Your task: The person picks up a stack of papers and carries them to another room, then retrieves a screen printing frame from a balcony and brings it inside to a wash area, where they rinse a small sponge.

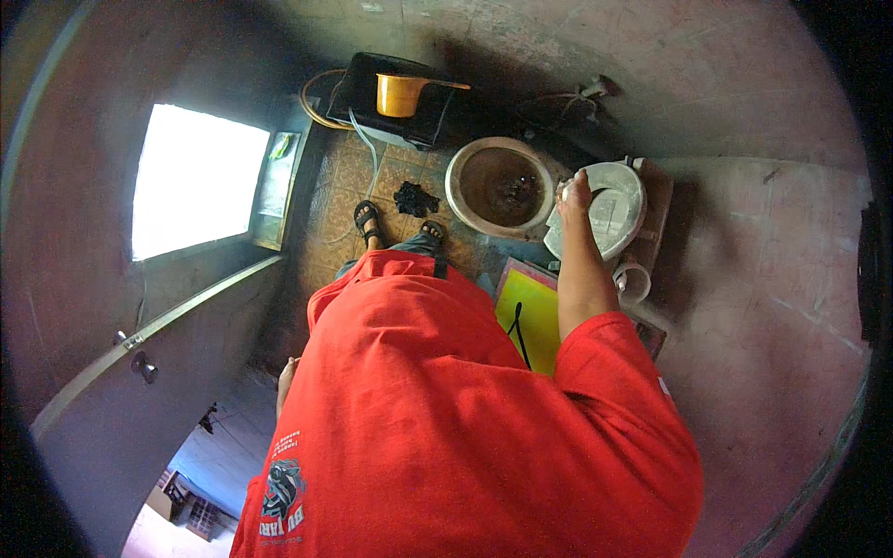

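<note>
My right arm reaches forward to a white rounded vessel (621,206), which may be a toilet bowl or a pail. At its left rim, the fingers of my right hand (575,192) are curled closed around something small and whitish that I cannot make out. To the left of that hand is a round pale-rimmed tub (456,191) with dark water in it. Low on my left side, only part of my left hand (287,376) shows beside the red shirt, its fingers mostly hidden. A small white cup (633,283) is near my right forearm.
An orange dipper (398,96) rests on a black box-like object (353,98) by the far wall. A tap (595,90) juts from that wall. Black cloth (415,198) lies on the tiles near my feet. A yellow panel (530,312) is beside me; a door (139,409) is at left.
</note>
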`<state>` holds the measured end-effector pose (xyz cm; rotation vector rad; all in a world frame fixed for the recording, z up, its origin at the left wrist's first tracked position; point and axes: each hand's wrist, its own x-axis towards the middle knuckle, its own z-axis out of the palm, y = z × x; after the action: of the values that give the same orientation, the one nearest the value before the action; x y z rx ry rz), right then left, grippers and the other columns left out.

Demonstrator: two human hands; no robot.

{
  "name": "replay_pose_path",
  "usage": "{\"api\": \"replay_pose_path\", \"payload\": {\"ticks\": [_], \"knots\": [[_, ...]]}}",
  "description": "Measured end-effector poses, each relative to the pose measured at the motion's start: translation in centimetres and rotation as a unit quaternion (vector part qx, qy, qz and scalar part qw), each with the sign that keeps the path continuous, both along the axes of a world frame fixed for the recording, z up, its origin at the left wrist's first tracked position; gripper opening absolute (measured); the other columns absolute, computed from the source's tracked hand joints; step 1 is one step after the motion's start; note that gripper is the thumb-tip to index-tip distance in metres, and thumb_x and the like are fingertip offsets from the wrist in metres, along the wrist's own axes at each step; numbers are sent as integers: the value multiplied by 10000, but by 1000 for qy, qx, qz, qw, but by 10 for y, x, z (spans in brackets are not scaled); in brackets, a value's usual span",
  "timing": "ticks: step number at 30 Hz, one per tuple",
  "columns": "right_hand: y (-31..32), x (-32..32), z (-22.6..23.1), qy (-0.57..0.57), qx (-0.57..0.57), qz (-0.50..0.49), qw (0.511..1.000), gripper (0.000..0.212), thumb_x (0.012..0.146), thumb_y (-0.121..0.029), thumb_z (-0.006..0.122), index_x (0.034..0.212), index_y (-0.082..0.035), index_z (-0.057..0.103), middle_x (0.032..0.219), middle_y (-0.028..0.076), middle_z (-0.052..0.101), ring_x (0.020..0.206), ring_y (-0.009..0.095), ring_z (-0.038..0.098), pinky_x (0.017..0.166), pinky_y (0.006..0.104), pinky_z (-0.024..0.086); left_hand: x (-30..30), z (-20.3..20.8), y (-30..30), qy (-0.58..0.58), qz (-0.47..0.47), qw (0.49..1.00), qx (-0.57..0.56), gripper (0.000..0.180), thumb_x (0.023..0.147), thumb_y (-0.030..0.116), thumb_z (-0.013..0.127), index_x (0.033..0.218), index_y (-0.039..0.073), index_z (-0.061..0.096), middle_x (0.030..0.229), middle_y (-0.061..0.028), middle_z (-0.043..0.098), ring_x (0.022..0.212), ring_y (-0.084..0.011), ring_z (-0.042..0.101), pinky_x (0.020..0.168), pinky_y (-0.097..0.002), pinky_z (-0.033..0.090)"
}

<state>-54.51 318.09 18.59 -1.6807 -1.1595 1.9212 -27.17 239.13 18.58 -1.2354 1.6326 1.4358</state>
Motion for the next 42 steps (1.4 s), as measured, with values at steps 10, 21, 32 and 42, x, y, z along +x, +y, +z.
{"api": "replay_pose_path", "payload": {"ticks": [10, 21, 32, 42], "knots": [[17, 8, -5, 5, 10, 51, 999, 179, 792, -300, 501, 797, -125, 462, 699, 32, 449, 567, 159, 445, 468, 286, 366, -19, 65, 47, 31, 109, 993, 11, 426, 883, 422, 437, 1061, 39, 487, 834, -105, 567, 749, -212, 554, 656, -363, 467], [27, 9, -12, -10, 57, 88, 994, 342, 810, -463, 506, 914, -139, 469, 757, 23, 490, 599, 156, 478, 451, 294, 358, -39, 69, 55, 50, 24, 998, -2, 348, 889, 385, 451, 1044, 78, 500, 826, -79, 562, 728, -189, 546, 639, -346, 463], [-64, -51, 88, 417, -316, 127, 843, 545, 813, -407, 527, 1201, -35, 436, 1254, 217, 421, 1053, 342, 505, 786, 453, 482, -126, 33, 36, 78, -32, 996, 15, 264, 868, 331, 500, 982, 96, 540, 724, -18, 571, 589, -104, 518, 518, -245, 419], [-211, -139, 147, 453, -315, 204, 809, 329, 844, -306, 501, 1052, -58, 560, 1039, 117, 581, 921, 287, 567, 795, 414, 474, -359, 80, 102, 258, -163, 950, 70, 333, 867, 305, 522, 1075, 45, 528, 885, -35, 569, 767, -127, 532, 658, -261, 430]]}}
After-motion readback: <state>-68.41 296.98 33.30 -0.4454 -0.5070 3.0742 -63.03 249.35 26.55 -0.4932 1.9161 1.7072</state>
